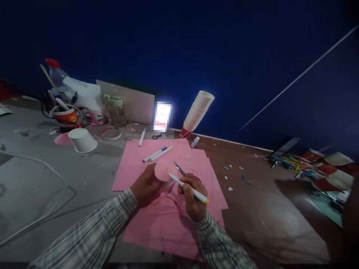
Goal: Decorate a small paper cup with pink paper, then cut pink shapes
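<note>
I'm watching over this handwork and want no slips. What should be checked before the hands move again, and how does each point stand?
1. Right hand grips the white marker: ok.
2. Left hand holds the round pink piece: ok.
3. Marker tip directed at the pink piece: ok.
4. Tip actually touching it: cannot tell; they overlap in this view.
5. Scissors well away from the fingers: not ok; a blade shows right beside the right hand.
6. Pink sheets under the work: ok.
</note>
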`<state>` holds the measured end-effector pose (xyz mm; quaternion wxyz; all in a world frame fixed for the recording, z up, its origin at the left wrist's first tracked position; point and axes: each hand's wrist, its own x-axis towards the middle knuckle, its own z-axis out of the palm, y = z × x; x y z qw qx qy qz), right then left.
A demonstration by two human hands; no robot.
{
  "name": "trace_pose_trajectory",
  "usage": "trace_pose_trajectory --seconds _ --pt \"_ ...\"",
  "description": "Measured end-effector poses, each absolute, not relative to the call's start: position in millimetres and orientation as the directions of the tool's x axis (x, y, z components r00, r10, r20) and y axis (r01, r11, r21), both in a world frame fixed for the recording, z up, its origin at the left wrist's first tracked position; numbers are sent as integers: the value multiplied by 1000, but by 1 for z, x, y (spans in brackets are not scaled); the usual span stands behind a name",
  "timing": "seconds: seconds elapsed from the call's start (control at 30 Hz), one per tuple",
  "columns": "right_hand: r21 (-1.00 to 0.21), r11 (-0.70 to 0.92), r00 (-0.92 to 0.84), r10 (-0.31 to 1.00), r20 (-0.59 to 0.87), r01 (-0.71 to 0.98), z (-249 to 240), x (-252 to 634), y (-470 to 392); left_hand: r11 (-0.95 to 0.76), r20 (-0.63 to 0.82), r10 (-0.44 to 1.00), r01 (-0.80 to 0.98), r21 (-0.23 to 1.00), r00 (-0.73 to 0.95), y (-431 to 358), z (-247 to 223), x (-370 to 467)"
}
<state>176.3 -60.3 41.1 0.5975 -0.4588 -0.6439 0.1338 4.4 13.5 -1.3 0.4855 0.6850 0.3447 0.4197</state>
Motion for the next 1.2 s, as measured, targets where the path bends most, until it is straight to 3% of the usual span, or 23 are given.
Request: trace_pose_trajectory --seconds 0.3,1.2 --pt "-730 554 173 736 654 400 40 178 -61 -215 190 900 18 976 392 11 2 6" --pt "-698 556 126 735 667 452 40 175 -62 -268 218 887 68 961 406 12 3 5"
